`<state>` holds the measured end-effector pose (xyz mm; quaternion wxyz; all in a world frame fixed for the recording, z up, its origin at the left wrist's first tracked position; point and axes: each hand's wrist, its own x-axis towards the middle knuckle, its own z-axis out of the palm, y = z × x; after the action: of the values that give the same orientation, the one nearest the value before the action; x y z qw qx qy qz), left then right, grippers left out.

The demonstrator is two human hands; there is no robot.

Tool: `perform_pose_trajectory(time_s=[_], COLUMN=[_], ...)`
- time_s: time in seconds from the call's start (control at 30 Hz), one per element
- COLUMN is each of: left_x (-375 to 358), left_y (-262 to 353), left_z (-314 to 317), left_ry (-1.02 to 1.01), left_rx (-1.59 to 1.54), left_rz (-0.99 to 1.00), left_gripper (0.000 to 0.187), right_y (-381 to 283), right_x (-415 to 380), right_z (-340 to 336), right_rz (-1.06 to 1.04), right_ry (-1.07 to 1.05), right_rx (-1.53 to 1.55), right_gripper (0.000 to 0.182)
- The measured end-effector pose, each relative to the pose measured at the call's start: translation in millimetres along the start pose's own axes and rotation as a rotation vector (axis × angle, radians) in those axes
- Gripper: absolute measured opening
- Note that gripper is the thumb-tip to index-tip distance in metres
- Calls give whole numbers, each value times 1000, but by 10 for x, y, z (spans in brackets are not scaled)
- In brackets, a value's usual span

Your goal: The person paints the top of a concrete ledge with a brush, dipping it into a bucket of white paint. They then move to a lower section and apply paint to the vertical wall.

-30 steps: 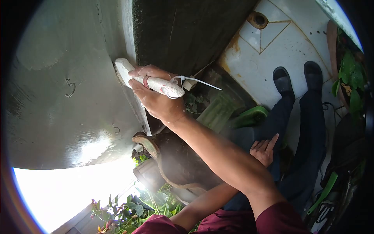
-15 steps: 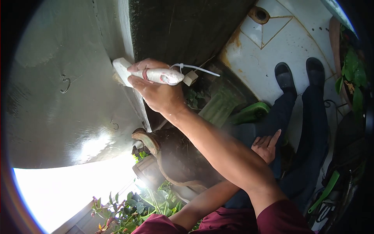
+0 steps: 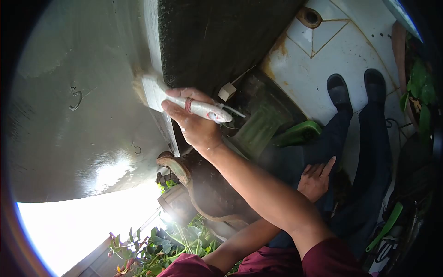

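Note:
My right hand [image 3: 196, 122] is wrapped round the handle of a white, paint-smeared paintbrush [image 3: 198, 108]. Its tan bristles, blurred by motion, touch the smooth grey wall surface [image 3: 92, 124] beside a pale edge strip [image 3: 153, 37]. A reddish band circles the handle, and a white cable tie sticks out near its end. Lower right, my left hand [image 3: 314, 182] rests by my dark trouser leg with one finger stretched out and the others partly bent. It holds nothing that I can see. My right forearm crosses over the left one.
Metal hooks [image 3: 75, 98] stick out of the grey wall. A large brown pot [image 3: 212, 184] stands near my arm, with leafy plants [image 3: 161, 244] below. White floor tiles [image 3: 323, 60] surround a round drain [image 3: 309, 17]. A green-handled tool [image 3: 391, 226] lies at right.
My right hand and the paintbrush have shifted slightly right and down along the wall edge, and the cable tie now points more downward. My left hand has barely moved.

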<state>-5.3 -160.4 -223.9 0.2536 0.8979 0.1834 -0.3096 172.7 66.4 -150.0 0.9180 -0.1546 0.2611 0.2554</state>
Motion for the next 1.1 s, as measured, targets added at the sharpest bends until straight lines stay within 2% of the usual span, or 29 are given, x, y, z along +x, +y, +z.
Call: perform_pose_trajectory(time_s=[0.03,0.13,0.23,0.27,0.3,0.37,0.4,0.47,0.5,0.57,0.63,0.67,0.7,0.77,0.8,0.83,0.9,0.93,0.97,1.03,1.1], left_x=[-13,-21,-28,-23,-20,-10,2,17,25,43,46,44,43,39,26,14,23,7,16,7,1], left_y=[-4,-14,-6,-5,-6,-1,2,-7,-2,7,29,33,33,40,44,41,15,27,20,5,-15], left_z=[-1,9,23,17,9,-5,-7,-28,-26,-22,-25,-31,-36,-39,-37,-32,-27,-19,-16,10,11], left_ry=[-45,-92,-99,-100,-102,-100,-91,-73,-53,-12,13,26,21,8,-20,-44,-50,-37,-24,-31,-34], left_rx=[24,12,-10,-9,-3,5,8,12,6,-10,-5,0,-2,-8,-2,5,18,20,25,24,19], left_rz=[-13,-23,-20,-16,-15,-8,-6,-2,0,6,20,25,19,9,6,3,6,9,20,22,22], left_gripper=[63,63,63,62,62,62,62,62,61,61,60,60,61,62,62,63,64,64,65,65,65], right_y=[114,323,432,599,603,919,860,512,159,-131,-341,-464,-435,-327,-132,126,581,492,842,1031,1157], right_x=[-86,-129,-180,-225,-257,-358,-349,-307,-220,-84,98,161,165,151,57,-49,-288,-360,-470,-582,-591], right_z=[-8,-79,-57,-58,-87,-188,-188,-219,-236,-190,-108,-32,2,60,14,-45,-88,-94,-143,-134,-59], right_rz=[103,217,209,219,306,44,9,-59,134,-191,-368,-356,-312,-225,-119,16,118,266,60,-40,-54], right_ry=[-3,-17,3,5,-24,-75,-52,-7,-44,22,51,61,50,29,7,-53,-72,-124,-162,-182,-211], right_rx=[2,7,61,9,-182,-209,-195,-163,-194,-88,21,148,116,50,-90,-106,-174,-276,-289,-493,-483], right_gripper=[20,19,18,16,17,18,15,10,10,13,15,18,16,13,12,16,14,14,14,14,14])
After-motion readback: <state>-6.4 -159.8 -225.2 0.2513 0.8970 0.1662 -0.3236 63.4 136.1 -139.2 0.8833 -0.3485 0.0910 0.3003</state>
